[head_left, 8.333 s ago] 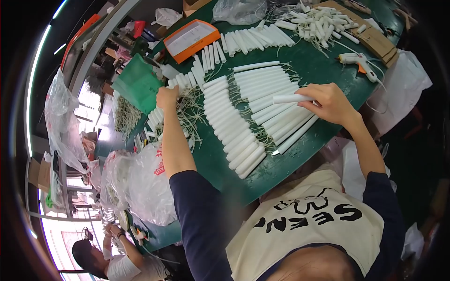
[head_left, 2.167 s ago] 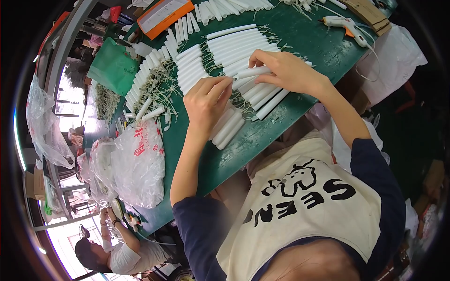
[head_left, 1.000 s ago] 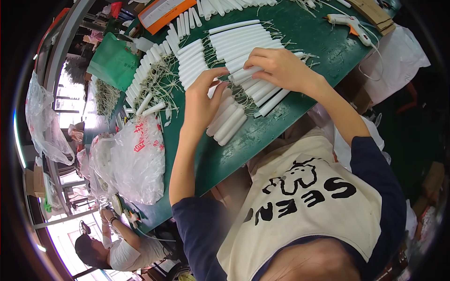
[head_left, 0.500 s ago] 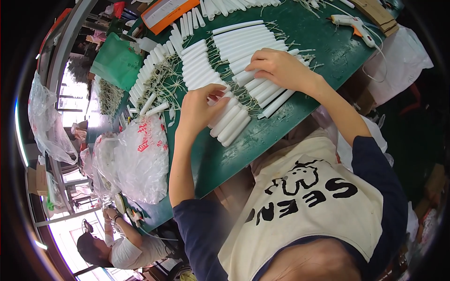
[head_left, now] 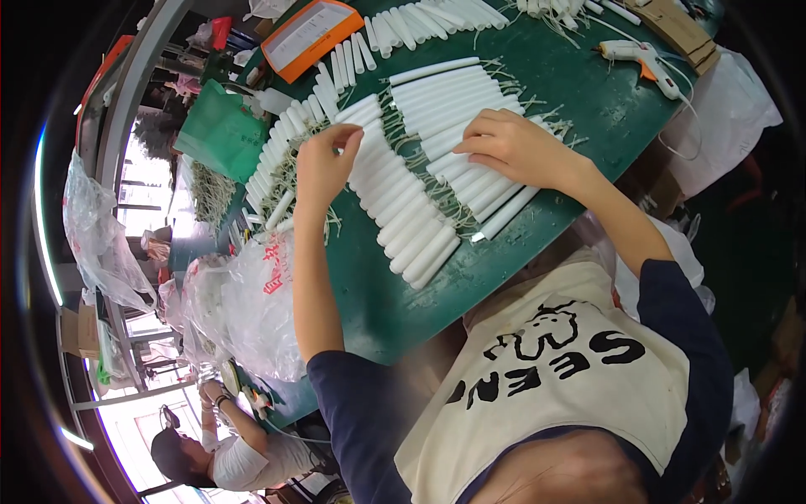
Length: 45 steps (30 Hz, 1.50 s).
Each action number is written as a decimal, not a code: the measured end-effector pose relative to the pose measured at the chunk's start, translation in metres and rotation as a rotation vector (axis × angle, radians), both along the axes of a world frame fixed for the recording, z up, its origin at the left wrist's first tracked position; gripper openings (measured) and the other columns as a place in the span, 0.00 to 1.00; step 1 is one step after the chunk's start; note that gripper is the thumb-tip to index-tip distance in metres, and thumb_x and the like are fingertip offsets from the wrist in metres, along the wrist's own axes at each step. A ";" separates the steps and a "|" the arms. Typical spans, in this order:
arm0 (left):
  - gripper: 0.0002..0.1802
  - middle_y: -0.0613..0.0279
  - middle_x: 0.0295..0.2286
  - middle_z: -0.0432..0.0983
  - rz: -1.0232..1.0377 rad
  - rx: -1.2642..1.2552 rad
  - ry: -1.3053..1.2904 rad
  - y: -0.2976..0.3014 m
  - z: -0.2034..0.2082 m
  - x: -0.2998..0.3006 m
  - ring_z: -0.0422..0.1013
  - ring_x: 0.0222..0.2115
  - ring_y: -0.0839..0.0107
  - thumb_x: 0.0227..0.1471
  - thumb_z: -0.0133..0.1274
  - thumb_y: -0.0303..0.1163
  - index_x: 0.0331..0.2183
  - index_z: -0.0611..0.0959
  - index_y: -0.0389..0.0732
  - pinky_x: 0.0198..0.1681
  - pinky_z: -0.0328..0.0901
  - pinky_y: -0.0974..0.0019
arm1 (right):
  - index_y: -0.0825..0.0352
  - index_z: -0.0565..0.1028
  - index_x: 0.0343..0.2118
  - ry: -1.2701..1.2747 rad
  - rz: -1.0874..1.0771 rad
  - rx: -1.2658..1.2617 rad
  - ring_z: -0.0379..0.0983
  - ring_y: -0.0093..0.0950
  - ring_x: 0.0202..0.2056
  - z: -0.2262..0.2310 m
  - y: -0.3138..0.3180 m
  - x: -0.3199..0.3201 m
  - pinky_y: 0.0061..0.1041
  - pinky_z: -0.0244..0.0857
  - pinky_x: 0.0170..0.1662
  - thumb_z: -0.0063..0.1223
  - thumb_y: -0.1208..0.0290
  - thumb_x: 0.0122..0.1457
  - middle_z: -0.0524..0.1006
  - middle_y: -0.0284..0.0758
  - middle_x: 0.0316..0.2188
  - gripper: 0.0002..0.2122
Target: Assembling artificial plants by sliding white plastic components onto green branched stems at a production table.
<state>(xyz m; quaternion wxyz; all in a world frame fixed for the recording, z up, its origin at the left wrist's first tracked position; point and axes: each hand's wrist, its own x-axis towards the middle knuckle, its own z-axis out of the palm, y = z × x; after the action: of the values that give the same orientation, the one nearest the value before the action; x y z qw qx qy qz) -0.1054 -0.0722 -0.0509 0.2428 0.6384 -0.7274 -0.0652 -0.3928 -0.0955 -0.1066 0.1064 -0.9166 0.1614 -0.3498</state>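
A green table (head_left: 369, 311) is spread beneath almost everything, its near edge left bare in front of the person. On it two slanting ranks are laid: a right row of white tubes (head_left: 449, 99) and, just beside it, a left row of white tubes (head_left: 393, 191). The tubes in each are set flat and side by side, probably so that they are kept parallel and can be reached singly. A clear plastic bag (head_left: 252, 311) is placed at the near left, apart from both rows, where it seems to be kept out of their way. Farther left a green bag (head_left: 220, 134) is seen, and at the far side an orange box (head_left: 311, 38) is stood beyond the tubes.

The right hand (head_left: 508, 149) is laid over the right row, fingers bent and fingertips brought down at the tubes' left ends; whether one is gripped cannot be told. The left hand (head_left: 326, 164) is held beside the far part of the left row, loosely curled, with a gap between thumb and fingers; nothing is seen in it.

A glue gun (head_left: 640, 60) is left at the far right, clear of both rows. Thin pale cords (head_left: 396, 128) are let out at the tubes' right ends, an arrangement by which tangling is perhaps limited.
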 end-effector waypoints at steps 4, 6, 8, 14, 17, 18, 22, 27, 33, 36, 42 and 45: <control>0.13 0.53 0.29 0.78 0.014 -0.140 -0.085 -0.057 -0.019 0.012 0.74 0.30 0.62 0.47 0.53 0.34 0.34 0.81 0.36 0.34 0.67 0.65 | 0.66 0.74 0.34 -0.027 -0.037 -0.021 0.68 0.33 0.36 0.012 0.004 -0.013 0.29 0.63 0.40 0.54 0.74 0.50 0.72 0.34 0.30 0.08; 0.13 0.52 0.35 0.75 0.015 -0.250 -0.201 -0.091 -0.034 0.016 0.70 0.38 0.55 0.47 0.52 0.34 0.35 0.80 0.39 0.40 0.65 0.58 | 0.66 0.74 0.34 -0.041 -0.073 -0.032 0.68 0.33 0.35 0.015 0.006 -0.020 0.29 0.63 0.39 0.54 0.74 0.49 0.72 0.34 0.30 0.08; 0.13 0.52 0.36 0.75 0.012 -0.251 -0.223 -0.123 -0.048 0.022 0.69 0.39 0.54 0.47 0.51 0.34 0.36 0.79 0.40 0.41 0.64 0.58 | 0.63 0.74 0.31 -0.043 -0.103 -0.036 0.69 0.30 0.34 0.016 0.007 -0.027 0.28 0.63 0.38 0.53 0.74 0.49 0.72 0.32 0.27 0.06; 0.15 0.57 0.44 0.70 0.265 -0.098 -0.382 -0.170 -0.076 0.019 0.63 0.46 0.54 0.49 0.46 0.33 0.41 0.78 0.46 0.44 0.61 0.49 | 0.67 0.75 0.31 -0.029 -0.107 0.008 0.69 0.32 0.32 0.012 0.001 -0.042 0.29 0.63 0.38 0.53 0.75 0.50 0.73 0.34 0.27 0.06; 0.16 0.57 0.44 0.70 0.314 -0.014 -0.511 -0.173 -0.080 0.016 0.64 0.46 0.55 0.49 0.46 0.33 0.42 0.78 0.48 0.45 0.60 0.51 | 0.67 0.75 0.31 0.001 -0.120 0.036 0.70 0.31 0.32 0.009 0.001 -0.048 0.28 0.63 0.37 0.53 0.74 0.50 0.74 0.33 0.27 0.06; 0.15 0.58 0.42 0.73 0.327 -0.054 -0.532 -0.173 -0.080 0.017 0.65 0.45 0.57 0.48 0.47 0.35 0.40 0.80 0.51 0.44 0.60 0.52 | 0.67 0.75 0.31 0.002 -0.127 0.035 0.70 0.31 0.32 0.008 0.001 -0.049 0.28 0.63 0.37 0.53 0.74 0.50 0.74 0.33 0.27 0.06; 0.09 0.61 0.28 0.78 0.370 -0.105 -0.488 -0.166 -0.069 0.008 0.72 0.33 0.60 0.45 0.53 0.40 0.30 0.84 0.53 0.39 0.63 0.55 | 0.67 0.75 0.31 0.024 -0.141 0.038 0.70 0.30 0.32 0.003 -0.002 -0.050 0.28 0.63 0.37 0.52 0.73 0.51 0.74 0.33 0.27 0.05; 0.08 0.63 0.22 0.78 0.452 -0.287 -0.347 -0.134 -0.036 0.004 0.74 0.25 0.60 0.42 0.55 0.42 0.26 0.84 0.52 0.29 0.66 0.62 | 0.65 0.74 0.27 -0.026 -0.118 0.015 0.70 0.31 0.31 0.003 0.001 -0.040 0.29 0.63 0.38 0.50 0.73 0.51 0.71 0.33 0.23 0.03; 0.07 0.66 0.20 0.77 0.408 -0.527 -0.281 -0.050 0.023 -0.029 0.74 0.23 0.65 0.40 0.58 0.40 0.25 0.84 0.51 0.28 0.67 0.66 | 0.66 0.73 0.38 -0.129 -0.132 0.002 0.67 0.34 0.41 0.021 0.003 -0.022 0.31 0.63 0.44 0.56 0.75 0.46 0.72 0.35 0.37 0.13; 0.05 0.64 0.21 0.78 0.157 -0.461 0.000 0.001 0.031 -0.051 0.74 0.23 0.71 0.40 0.59 0.33 0.25 0.83 0.44 0.30 0.66 0.71 | 0.64 0.71 0.43 -0.236 -0.202 -0.093 0.65 0.36 0.45 0.032 0.004 -0.006 0.31 0.61 0.48 0.58 0.76 0.44 0.69 0.35 0.42 0.20; 0.04 0.62 0.25 0.79 -0.156 -0.060 0.445 0.076 0.037 -0.063 0.73 0.28 0.77 0.40 0.59 0.22 0.25 0.82 0.34 0.37 0.66 0.75 | 0.63 0.71 0.44 -0.145 -0.185 -0.263 0.67 0.35 0.42 0.031 0.008 0.010 0.32 0.62 0.46 0.58 0.77 0.42 0.72 0.34 0.36 0.21; 0.08 0.63 0.24 0.78 -0.095 0.089 0.564 0.079 0.035 -0.036 0.74 0.27 0.77 0.40 0.62 0.26 0.26 0.81 0.35 0.34 0.67 0.74 | 0.64 0.72 0.41 -0.011 -0.100 -0.142 0.71 0.33 0.32 0.025 0.016 0.009 0.29 0.65 0.35 0.58 0.77 0.43 0.73 0.34 0.28 0.18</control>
<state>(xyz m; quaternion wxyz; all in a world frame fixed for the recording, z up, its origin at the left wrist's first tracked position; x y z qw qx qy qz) -0.1411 0.0069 -0.0163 0.4040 0.5704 -0.6568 -0.2831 -0.3840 -0.0796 -0.0814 0.0247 -0.9107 0.1812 -0.3704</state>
